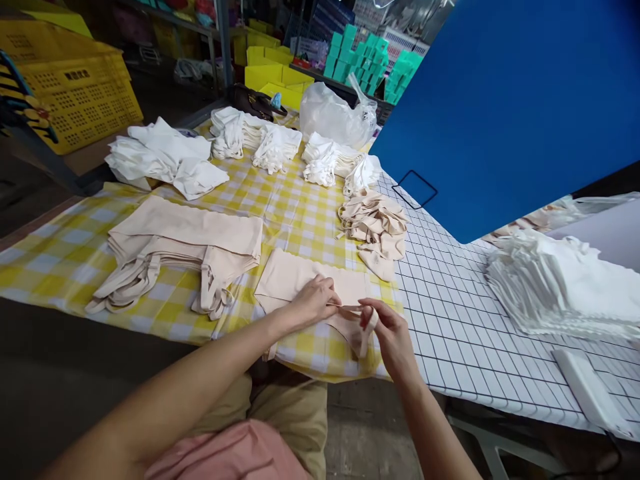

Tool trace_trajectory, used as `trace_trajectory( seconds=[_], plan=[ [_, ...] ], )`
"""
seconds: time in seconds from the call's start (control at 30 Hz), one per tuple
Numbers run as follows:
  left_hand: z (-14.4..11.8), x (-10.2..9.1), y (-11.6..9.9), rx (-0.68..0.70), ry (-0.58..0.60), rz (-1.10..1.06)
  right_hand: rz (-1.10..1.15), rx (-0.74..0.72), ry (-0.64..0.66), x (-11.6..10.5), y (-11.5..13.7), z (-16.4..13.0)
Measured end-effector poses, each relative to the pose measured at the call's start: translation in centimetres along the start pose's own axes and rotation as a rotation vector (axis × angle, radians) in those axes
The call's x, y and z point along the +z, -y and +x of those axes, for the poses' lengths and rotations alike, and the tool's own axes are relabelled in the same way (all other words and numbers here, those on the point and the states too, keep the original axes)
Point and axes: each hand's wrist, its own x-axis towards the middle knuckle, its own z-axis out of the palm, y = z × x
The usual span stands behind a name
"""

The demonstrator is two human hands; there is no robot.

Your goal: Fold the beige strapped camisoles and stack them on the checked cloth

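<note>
At the centre bottom of the frame, a person's left hand (pixel 314 300) presses flat, fingers spread, on a beige garment (pixel 300 277) laid out on a yellow checked cloth (pixel 295 207), apparently to keep the fabric from sliding, while the right hand (pixel 387 333) pinches a thin beige strap (pixel 353 309) at the garment's lower edge between thumb and fingertips. A stack of like beige pieces (pixel 185 247) sits at centre left, straps trailing toward the table's near edge, and a looser beige heap (pixel 375 223) lies just right of centre (sorted by colour, it seems). White folded piles (pixel 165 157) line the upper left and centre. A white gridded surface (pixel 450 313) fills the right, bearing another white stack (pixel 560 283). Yellow crates (pixel 75 93) and teal boxes (pixel 370 57) crowd the background, beside a large blue board (pixel 510 100).
</note>
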Motion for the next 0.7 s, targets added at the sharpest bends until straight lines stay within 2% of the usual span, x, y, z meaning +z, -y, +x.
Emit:
trace_trajectory(
  seconds=[0.13, 0.23, 0.33, 0.47, 0.6, 0.63, 0.7],
  plan=[
    [-1.4, -1.0, -0.5, 0.059, 0.067, 0.099, 0.376, 0.288, 0.14, -1.6, -0.8, -3.4],
    [-2.4, -1.6, -1.2, 0.061, 0.107, 0.202, 0.435, 0.349, 0.203, -2.2, -0.8, -5.8],
    [-2.9, -1.6, -1.6, 0.055, 0.118, 0.257, 0.311, 0.305, 0.164, -2.4, -0.5, -7.8],
    [-3.0, -1.3, -1.6, 0.045, 0.113, 0.284, 0.029, 0.17, 0.079, -2.1, -1.1, -10.5],
    [-3.6, -1.8, -0.9, 0.099, 0.145, 0.208, -0.198, 0.001, -0.162, -0.6, -2.0, -13.1],
    [-4.0, -2.1, -0.6, 0.112, 0.147, 0.173, -0.208, -0.032, -0.181, 0.1, -2.2, -13.6],
    [-5.3, -2.7, 0.0, 0.1, 0.094, 0.133, -0.175, -0.051, -0.065, 1.9, -2.3, -14.1]
  ],
)
